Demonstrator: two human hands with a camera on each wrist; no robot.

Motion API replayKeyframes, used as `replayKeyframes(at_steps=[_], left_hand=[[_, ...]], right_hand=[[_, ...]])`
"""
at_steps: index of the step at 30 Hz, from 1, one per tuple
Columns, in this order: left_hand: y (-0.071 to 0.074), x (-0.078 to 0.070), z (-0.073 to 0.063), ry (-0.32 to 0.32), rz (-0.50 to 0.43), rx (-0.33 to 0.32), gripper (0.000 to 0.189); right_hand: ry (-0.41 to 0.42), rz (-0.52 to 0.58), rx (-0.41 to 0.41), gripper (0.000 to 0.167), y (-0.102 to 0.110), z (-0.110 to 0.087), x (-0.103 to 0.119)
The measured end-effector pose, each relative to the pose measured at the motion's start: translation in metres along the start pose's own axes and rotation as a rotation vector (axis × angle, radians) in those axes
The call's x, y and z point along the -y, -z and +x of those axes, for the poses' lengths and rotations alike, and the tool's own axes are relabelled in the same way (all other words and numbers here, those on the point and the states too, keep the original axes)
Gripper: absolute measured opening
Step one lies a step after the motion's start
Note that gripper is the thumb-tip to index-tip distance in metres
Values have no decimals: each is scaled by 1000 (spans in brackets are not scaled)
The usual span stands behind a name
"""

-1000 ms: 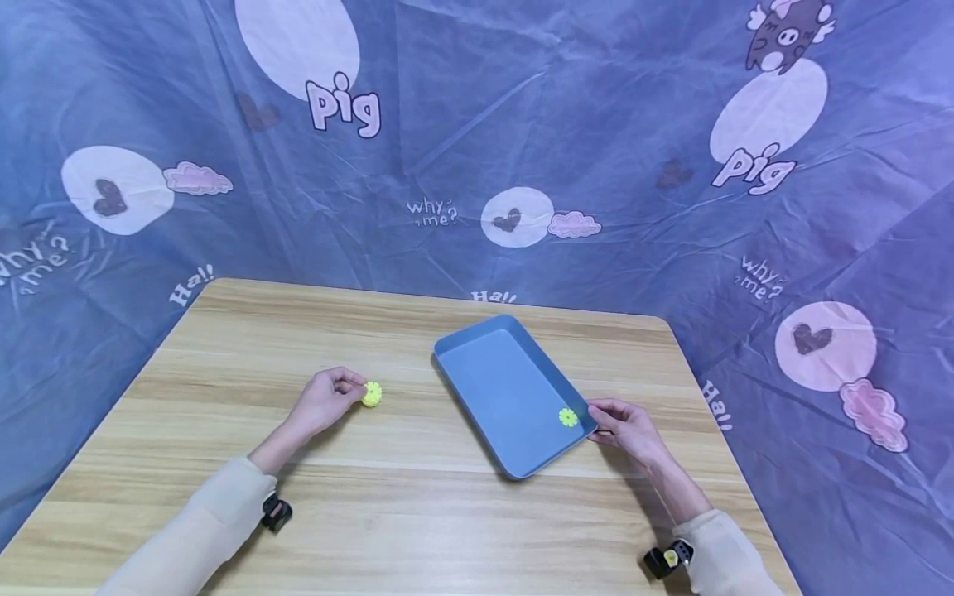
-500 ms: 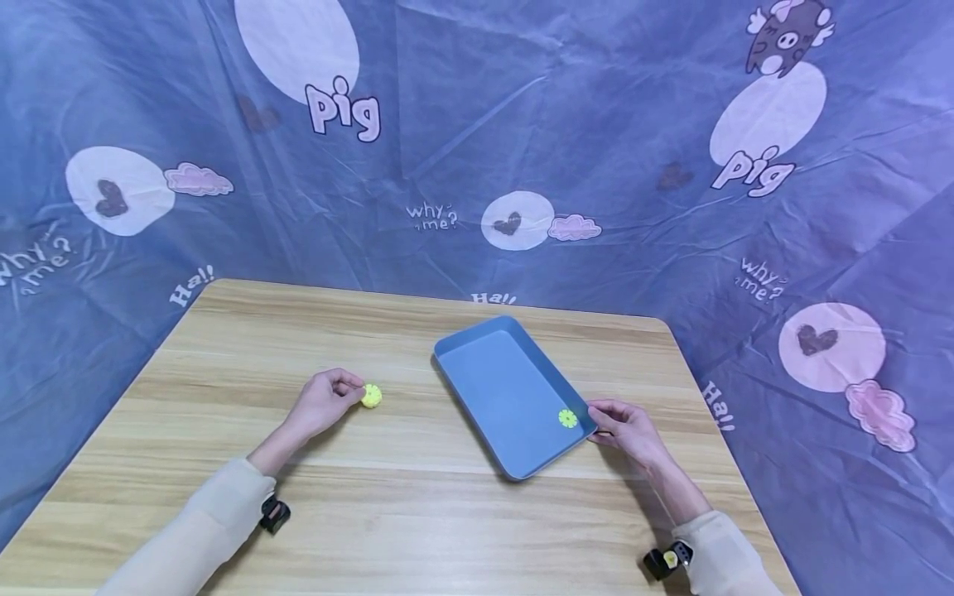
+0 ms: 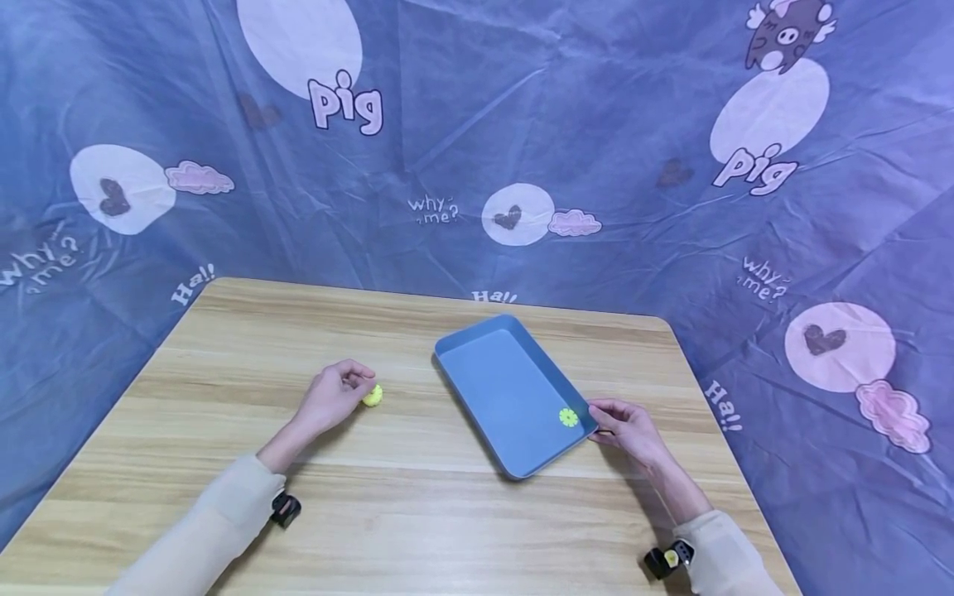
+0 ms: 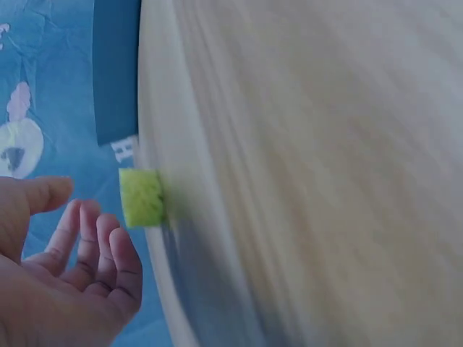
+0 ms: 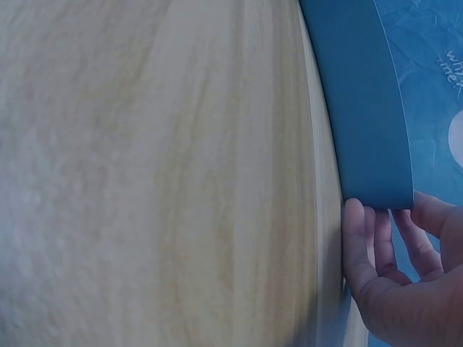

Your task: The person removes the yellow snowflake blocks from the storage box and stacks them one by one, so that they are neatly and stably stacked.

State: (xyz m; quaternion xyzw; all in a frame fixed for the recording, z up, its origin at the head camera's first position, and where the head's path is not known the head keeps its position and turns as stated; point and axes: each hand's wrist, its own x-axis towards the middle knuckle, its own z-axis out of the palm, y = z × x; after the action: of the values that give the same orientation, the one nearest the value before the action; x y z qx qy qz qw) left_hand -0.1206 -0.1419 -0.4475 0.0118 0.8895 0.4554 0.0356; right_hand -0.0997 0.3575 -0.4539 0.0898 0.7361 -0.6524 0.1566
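Observation:
On the table to the left, a yellow-green stack of flower-shaped discs (image 3: pixel 376 397) stands beside my left hand (image 3: pixel 331 399). In the left wrist view the stack (image 4: pixel 142 198) is set off from the relaxed, slightly bent fingers (image 4: pixel 108 249), and the thumb and fingers are parted. My right hand (image 3: pixel 632 430) holds the near right corner of a blue rectangular tray (image 3: pixel 507 381), thumb at the rim and fingers against the outer wall. One yellow-green flower-shaped disc (image 3: pixel 569 418) lies flat inside the tray, near that held corner.
The wooden table (image 3: pixel 387 521) ends at a blue patterned cloth (image 3: pixel 432 124) hanging behind and at both sides. The tray lies at a slant, right of the table's middle. A black camera (image 3: pixel 286 509) is strapped at the left wrist, another (image 3: pixel 662 563) at the right.
My left hand has shifted slightly to the right and its fingers have come off the stack of discs, which stays in place. The right hand and the tray have not moved.

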Motion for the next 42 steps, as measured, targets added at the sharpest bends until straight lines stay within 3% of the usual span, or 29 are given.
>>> replayKeyframes(at_steps=[9, 14, 22, 32, 42], left_hand=[[-21, -25, 4, -136, -48, 34, 19], [-37, -38, 6, -247, -10, 66, 24], [-68, -64, 8, -411, 130, 131, 33], [-105, -95, 11, -541, 252, 240, 42], [-136, -117, 15, -697, 556, 311, 54]], right_hand=[[6, -8, 2, 32, 0, 1, 0], [10, 1, 9, 29, 1, 0, 0], [15, 8, 12, 25, 0, -2, 2], [7, 12, -7, 21, -1, -5, 2], [12, 7, -7, 23, -2, -5, 3]])
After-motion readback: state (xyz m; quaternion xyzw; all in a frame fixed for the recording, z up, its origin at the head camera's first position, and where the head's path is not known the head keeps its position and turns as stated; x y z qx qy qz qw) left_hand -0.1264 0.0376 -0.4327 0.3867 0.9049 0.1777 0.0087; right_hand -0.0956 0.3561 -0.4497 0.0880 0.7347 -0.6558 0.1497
